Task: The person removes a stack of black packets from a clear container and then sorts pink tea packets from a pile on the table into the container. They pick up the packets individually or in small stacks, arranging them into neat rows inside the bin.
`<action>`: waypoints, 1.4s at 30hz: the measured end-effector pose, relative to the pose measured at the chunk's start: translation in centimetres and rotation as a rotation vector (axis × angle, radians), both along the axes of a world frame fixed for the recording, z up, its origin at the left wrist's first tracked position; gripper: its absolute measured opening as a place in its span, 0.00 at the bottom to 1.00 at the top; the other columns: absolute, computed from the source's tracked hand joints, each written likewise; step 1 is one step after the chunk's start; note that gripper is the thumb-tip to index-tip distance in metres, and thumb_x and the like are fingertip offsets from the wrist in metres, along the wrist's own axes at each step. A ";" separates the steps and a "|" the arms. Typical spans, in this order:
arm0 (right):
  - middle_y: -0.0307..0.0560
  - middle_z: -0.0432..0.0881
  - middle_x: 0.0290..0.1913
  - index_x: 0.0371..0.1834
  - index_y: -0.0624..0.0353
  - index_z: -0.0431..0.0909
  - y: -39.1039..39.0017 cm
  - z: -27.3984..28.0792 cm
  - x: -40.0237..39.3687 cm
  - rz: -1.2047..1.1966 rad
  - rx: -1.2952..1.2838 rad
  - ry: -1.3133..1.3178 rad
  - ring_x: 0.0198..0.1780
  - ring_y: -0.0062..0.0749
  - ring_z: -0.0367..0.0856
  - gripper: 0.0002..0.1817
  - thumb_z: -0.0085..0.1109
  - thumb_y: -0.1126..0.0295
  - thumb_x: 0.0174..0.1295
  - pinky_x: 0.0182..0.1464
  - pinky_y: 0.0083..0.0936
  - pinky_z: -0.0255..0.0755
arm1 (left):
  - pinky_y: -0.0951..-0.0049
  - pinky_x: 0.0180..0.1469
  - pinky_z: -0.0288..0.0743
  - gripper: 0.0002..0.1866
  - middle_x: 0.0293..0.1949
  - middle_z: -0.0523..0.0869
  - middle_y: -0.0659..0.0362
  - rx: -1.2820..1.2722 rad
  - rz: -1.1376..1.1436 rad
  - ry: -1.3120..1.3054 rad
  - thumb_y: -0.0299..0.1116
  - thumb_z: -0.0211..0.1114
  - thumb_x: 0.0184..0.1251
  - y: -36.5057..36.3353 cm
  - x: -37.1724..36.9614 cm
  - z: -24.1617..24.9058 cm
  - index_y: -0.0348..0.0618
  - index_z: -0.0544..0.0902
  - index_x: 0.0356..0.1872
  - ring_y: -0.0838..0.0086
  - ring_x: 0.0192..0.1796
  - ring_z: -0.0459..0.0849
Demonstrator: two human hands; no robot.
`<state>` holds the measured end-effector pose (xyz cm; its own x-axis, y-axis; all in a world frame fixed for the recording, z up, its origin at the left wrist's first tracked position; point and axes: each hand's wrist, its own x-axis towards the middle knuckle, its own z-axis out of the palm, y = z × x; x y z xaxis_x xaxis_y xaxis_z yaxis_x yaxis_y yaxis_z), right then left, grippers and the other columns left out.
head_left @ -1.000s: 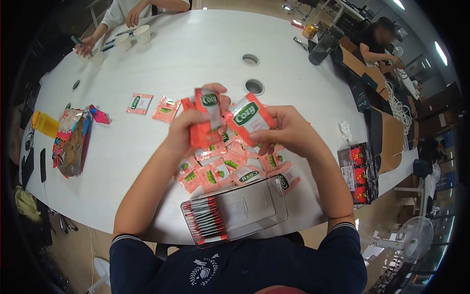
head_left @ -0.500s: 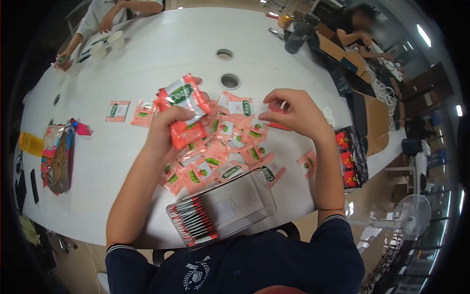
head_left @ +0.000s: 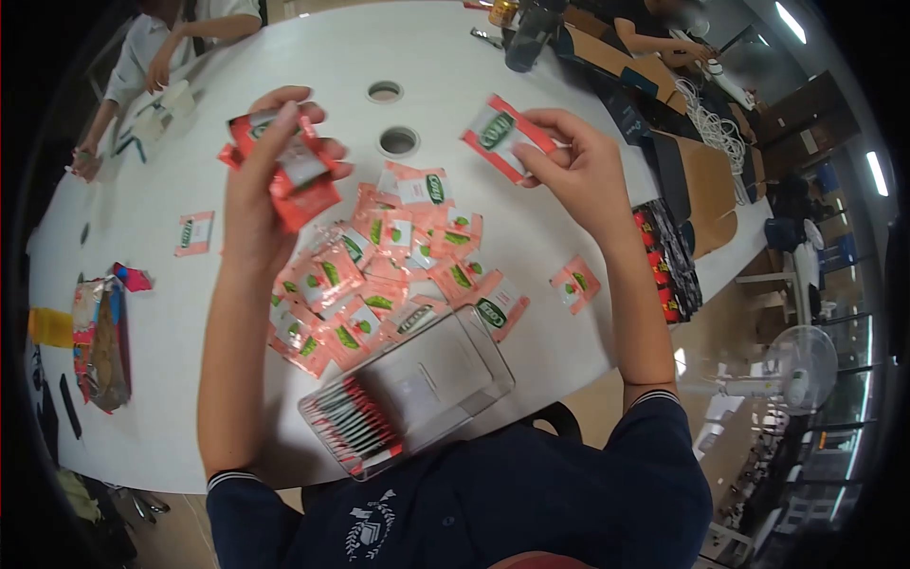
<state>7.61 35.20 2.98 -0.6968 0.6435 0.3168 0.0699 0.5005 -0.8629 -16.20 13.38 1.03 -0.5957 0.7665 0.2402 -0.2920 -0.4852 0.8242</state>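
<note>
My left hand [head_left: 270,180] is closed around several red-and-white sachets [head_left: 301,163], held above the table. In my right hand [head_left: 573,161], one red sachet with a green label [head_left: 498,131] is pinched between thumb and fingers, raised off the table. Below both hands lies a loose pile of pink sachets [head_left: 379,303]. Near my body a clear plastic box [head_left: 436,370] rests at the table's edge, with a row of upright sachets [head_left: 353,425] packed in its left end. Single sachets lie apart, at the left [head_left: 194,233] and right [head_left: 575,284].
An open snack bag [head_left: 100,341] and a yellow object [head_left: 51,327] are at the left. A dark bottle [head_left: 533,36], cardboard boxes [head_left: 706,180] and a black-and-red pack [head_left: 667,261] line the right. Two people work at the far side, beside cups [head_left: 175,100].
My right hand has gone from holding no visible sachet to pinching one, raised higher. My left hand has moved left and up with its sachets. The camera view has shifted.
</note>
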 end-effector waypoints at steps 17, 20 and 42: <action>0.50 0.86 0.48 0.43 0.60 0.82 -8.1 1.5 -13.1 0.198 0.749 0.684 0.58 0.51 0.80 0.13 0.52 0.63 0.69 0.69 0.48 0.63 | 0.50 0.72 0.79 0.25 0.65 0.77 0.51 0.388 -0.411 -0.584 0.30 0.61 0.77 0.4 3.3 2.4 0.54 0.69 0.72 0.58 0.70 0.80; 0.52 0.85 0.51 0.41 0.59 0.82 -7.5 2.0 -13.7 0.159 0.854 0.667 0.61 0.53 0.78 0.12 0.51 0.64 0.68 0.73 0.52 0.60 | 0.50 0.76 0.75 0.26 0.68 0.75 0.54 0.448 -0.424 -0.569 0.37 0.64 0.79 -0.1 3.9 2.9 0.57 0.68 0.74 0.61 0.72 0.77; 0.50 0.80 0.45 0.44 0.59 0.77 -9.4 1.3 -16.7 0.079 0.742 0.888 0.48 0.46 0.75 0.16 0.48 0.56 0.74 0.58 0.43 0.60 | 0.59 0.75 0.77 0.31 0.73 0.71 0.50 0.422 -0.063 -0.190 0.47 0.55 0.88 1.2 4.7 1.4 0.59 0.55 0.83 0.61 0.74 0.77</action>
